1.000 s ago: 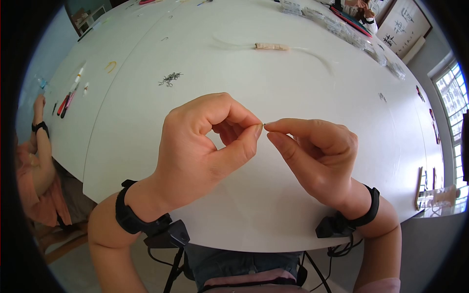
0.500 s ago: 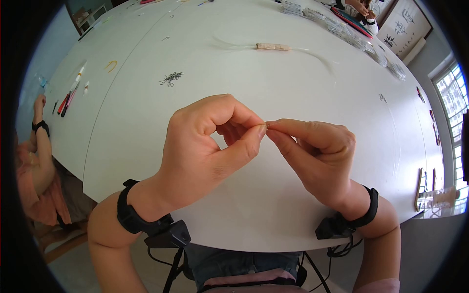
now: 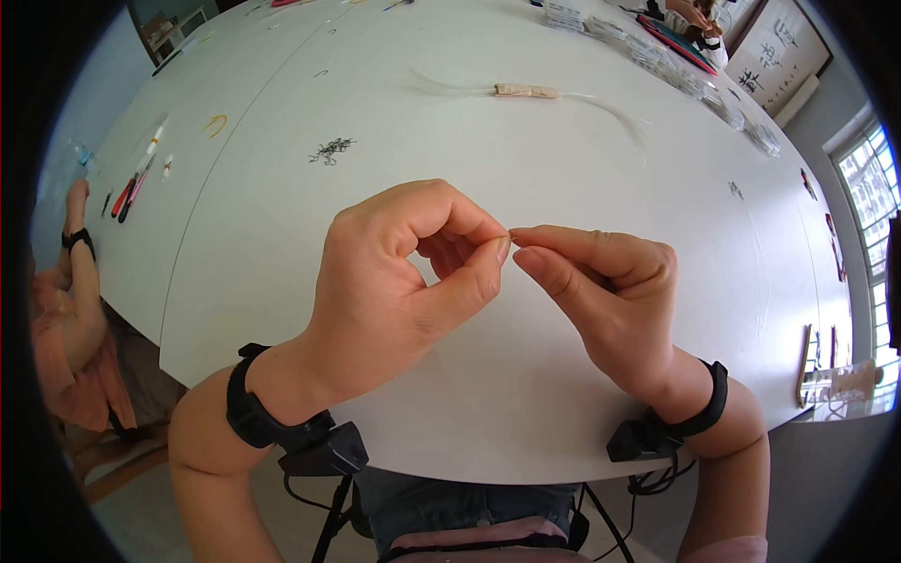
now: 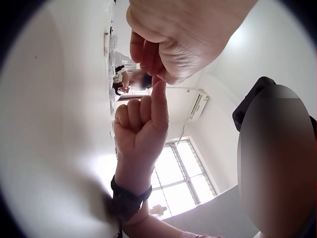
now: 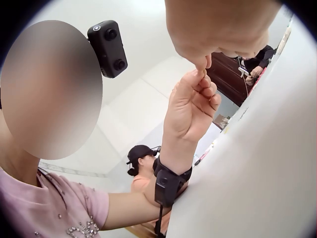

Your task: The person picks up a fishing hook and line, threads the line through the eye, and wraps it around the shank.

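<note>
Over on the far left, another person's arm (image 3: 80,272) is resting by the table edge, with some pens (image 3: 129,192) lying a bit further in. A yellow loop (image 3: 214,125) and a little pile of dark metal bits (image 3: 328,150) are sitting well apart from the hands, on the far side of the white table (image 3: 526,394).

The left hand (image 3: 394,281) is hanging over the near part of the table. Its forefinger is curling down onto the thumb and pinching, and the other fingers are tucking in behind. At those tips is the tiny bit (image 3: 509,234), honestly too small to say what it is.

The right hand (image 3: 610,300) is coming at it from the right. Forefinger and thumb are stretching out leftward and pinching at the same spot, so both hands are gripping it tip to tip. Neither hand is nearer, since the bit is sitting exactly where they meet. Its long axis seems to be running left-right along the line of the fingertips, though I can't tell for sure.

Far behind the hands a beige piece with fine strands (image 3: 526,90) is lying flat, and clear boxes (image 3: 657,56) are lining the far right.
</note>
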A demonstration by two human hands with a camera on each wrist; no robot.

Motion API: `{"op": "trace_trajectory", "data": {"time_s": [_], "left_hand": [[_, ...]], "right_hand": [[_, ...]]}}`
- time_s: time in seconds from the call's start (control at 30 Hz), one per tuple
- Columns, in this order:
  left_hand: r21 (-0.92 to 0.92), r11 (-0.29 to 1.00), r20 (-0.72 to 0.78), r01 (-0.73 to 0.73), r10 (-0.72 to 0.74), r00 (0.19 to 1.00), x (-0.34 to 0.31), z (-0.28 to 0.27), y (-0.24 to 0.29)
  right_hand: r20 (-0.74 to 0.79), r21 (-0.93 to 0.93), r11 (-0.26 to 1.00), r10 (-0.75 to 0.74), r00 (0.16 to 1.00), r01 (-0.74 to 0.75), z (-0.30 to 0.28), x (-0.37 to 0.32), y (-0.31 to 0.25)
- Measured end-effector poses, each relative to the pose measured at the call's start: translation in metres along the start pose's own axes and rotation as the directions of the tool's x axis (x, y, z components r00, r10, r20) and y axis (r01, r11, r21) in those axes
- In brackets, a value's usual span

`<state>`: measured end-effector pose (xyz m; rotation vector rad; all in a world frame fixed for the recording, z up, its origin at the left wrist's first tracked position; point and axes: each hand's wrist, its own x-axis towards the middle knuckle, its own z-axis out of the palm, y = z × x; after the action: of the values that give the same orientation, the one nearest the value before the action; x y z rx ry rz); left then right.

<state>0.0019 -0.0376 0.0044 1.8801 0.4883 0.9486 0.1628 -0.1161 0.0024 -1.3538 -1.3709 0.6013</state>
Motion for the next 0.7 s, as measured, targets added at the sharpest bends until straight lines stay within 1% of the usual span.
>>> {"op": "trace_trajectory", "data": {"time_s": [0.13, 0.2, 0.23, 0.27, 0.3, 0.33, 0.4, 0.43, 0.47, 0.5, 0.53, 0.6, 0.63, 0.7], "left_hand": [[-0.008, 1.0, -0.007, 0.002, -0.002, 1.0, -0.0003, 0.0, 0.0002], [-0.029, 1.0, 0.011, 0.002, -0.002, 1.0, -0.0004, -0.0003, 0.0011], [-0.05, 0.999, 0.029, 0.003, -0.001, 1.0, -0.0004, -0.0004, 0.0015], [-0.05, 0.999, 0.029, 0.003, -0.001, 1.0, -0.0004, -0.0002, 0.0017], [-0.038, 0.999, 0.024, 0.007, -0.007, 1.0, -0.0004, -0.0002, 0.0018], [-0.027, 1.0, 0.019, 0.012, -0.012, 1.0, -0.0005, -0.0002, 0.0018], [-0.03, 0.999, 0.012, 0.021, -0.02, 1.0, -0.0002, -0.0002, 0.0015], [-0.034, 0.999, 0.007, 0.027, -0.027, 1.0, 0.0, -0.0001, 0.0013], [-0.034, 0.999, 0.006, 0.027, -0.027, 1.0, 0.0001, 0.0001, 0.0011], [-0.038, 0.999, -0.002, 0.031, -0.031, 1.0, 0.0001, 0.0002, 0.0008], [-0.043, 0.998, -0.009, 0.035, -0.036, 0.999, 0.0002, 0.0003, 0.0007], [-0.035, 0.999, -0.014, 0.039, -0.039, 0.999, 0.0005, 0.0001, 0.0008], [-0.028, 0.999, -0.019, 0.042, -0.042, 0.999, 0.0006, 0.0001, 0.0009], [-0.029, 0.999, -0.021, 0.039, -0.039, 0.999, 0.0005, 0.0001, -0.0004]], "right_hand": [[0.001, 0.016, 1.0, -0.009, 1.0, 0.009, 0.0017, 0.0019, 0.0], [0.056, 0.158, 0.98, 0.113, 0.992, -0.12, 0.0002, 0.0025, 0.0034], [0.055, 0.158, 0.98, 0.113, 0.992, -0.121, -0.0016, 0.0039, 0.0033], [0.121, 0.318, 0.923, 0.189, 0.975, -0.218, -0.0041, 0.0057, 0.0029], [0.197, 0.461, 0.83, 0.25, 0.948, -0.315, -0.0058, 0.0065, 0.0028], [0.198, 0.461, 0.83, 0.25, 0.948, -0.315, -0.0066, 0.0059, 0.0033], [0.079, 0.215, 0.962, 0.156, 0.985, -0.17, -0.0066, 0.0036, 0.0042], [0.08, 0.215, 0.962, 0.156, 0.984, -0.17, -0.0065, 0.0023, 0.003], [0.057, 0.083, 0.993, 0.079, 0.995, -0.084, -0.0066, 0.0008, 0.0007], [0.043, -0.053, 0.999, -0.001, 0.999, 0.003, -0.0067, 0.0002, -0.0011], [0.043, -0.052, 0.999, 0.0, 0.999, 0.003, -0.0064, 0.0004, -0.0022], [-0.008, -0.188, 0.975, -0.125, 0.992, 0.121, -0.0044, 0.0012, -0.0036], [-0.007, -0.188, 0.975, -0.125, 0.992, 0.121, -0.0032, 0.002, -0.0034], [-0.022, -0.334, 0.885, -0.351, 0.936, 0.324, -0.0014, 0.0035, -0.0023]]}}
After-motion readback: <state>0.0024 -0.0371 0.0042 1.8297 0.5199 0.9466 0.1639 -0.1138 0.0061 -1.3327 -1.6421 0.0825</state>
